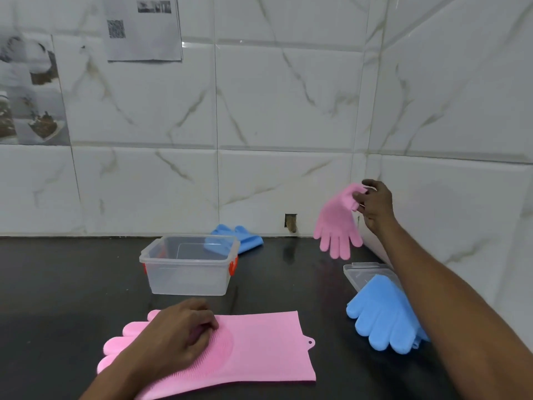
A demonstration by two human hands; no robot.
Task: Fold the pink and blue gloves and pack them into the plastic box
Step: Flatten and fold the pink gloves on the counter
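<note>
One pink glove [253,345] lies flat on the black counter near the front, cuff to the right. My left hand [178,333] rests on its palm area with fingers loosely curled, pressing it down. My right hand [375,203] pinches the cuff of a second pink glove [337,223], which hangs in the air with its fingers pointing down, near the wall corner. The clear plastic box [187,280] with red clips stands open in the middle of the counter. A blue glove [248,239] lies behind the box. Another blue glove [383,316] lies at the right, partly on the lid.
The box's clear lid [357,274] lies on the counter at the right, under the blue glove and my right forearm. White marble-look tiled walls close the back and right side. Paper sheets [144,27] hang on the wall. A small hole [290,222] shows in the wall's base.
</note>
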